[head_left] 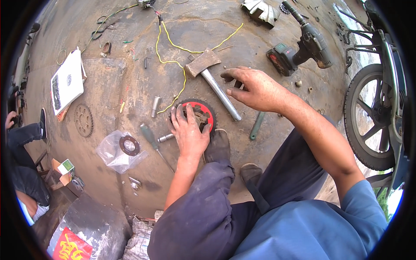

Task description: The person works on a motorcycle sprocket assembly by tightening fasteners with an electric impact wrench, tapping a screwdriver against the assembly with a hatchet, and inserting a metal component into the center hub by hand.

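Observation:
My left hand (189,135) rests over a red sprocket (209,113) with a dark toothed rim, fingers on its far left part and thumb on its right side. The hand covers part of the sprocket, which lies on the floor by my shoe. Over to the right, my right hand (255,89) hovers with thumb and fingers apart; a dark patch between them is unclear. Nearest to it is a hammer (219,93) with a rusty head and metal handle. A metal cylinder (165,138) and a green-handled screwdriver (149,136) lie left of my left hand.
A black cordless impact wrench (310,45) lies far right, near a motorcycle wheel (368,117). Yellow wire (184,65) crosses the floor. Leftward are a chain sprocket (83,120), a white box (67,82), a plastic bag with a ring (117,158) and another person's leg (26,138).

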The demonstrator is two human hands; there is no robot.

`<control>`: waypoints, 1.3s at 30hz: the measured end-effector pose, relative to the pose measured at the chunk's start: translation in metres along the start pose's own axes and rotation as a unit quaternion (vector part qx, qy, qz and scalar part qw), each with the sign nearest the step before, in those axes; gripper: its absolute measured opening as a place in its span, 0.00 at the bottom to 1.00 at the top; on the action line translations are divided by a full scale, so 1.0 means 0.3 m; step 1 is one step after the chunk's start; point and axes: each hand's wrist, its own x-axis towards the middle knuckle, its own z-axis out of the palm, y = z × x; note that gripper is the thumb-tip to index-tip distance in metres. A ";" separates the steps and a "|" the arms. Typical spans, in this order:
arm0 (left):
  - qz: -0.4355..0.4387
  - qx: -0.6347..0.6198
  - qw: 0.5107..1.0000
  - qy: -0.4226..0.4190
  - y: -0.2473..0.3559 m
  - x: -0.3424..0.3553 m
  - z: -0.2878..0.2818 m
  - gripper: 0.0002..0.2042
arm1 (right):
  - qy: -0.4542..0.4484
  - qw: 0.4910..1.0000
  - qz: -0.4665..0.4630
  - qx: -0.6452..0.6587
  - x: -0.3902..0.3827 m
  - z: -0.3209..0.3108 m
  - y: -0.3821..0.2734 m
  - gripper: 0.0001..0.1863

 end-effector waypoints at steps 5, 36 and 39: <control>-0.036 0.025 0.997 -0.065 0.010 0.023 -0.033 0.52 | 0.030 0.995 0.000 0.096 -0.191 -0.123 -0.049 0.22; 0.020 -0.638 0.724 -0.262 -0.121 0.269 -0.284 0.49 | 0.211 0.927 0.215 0.225 -0.703 -0.317 0.525 0.21; -0.088 -0.761 0.604 -0.219 -0.004 0.309 -0.226 0.41 | 0.101 0.963 0.228 0.102 -0.727 -0.045 0.683 0.33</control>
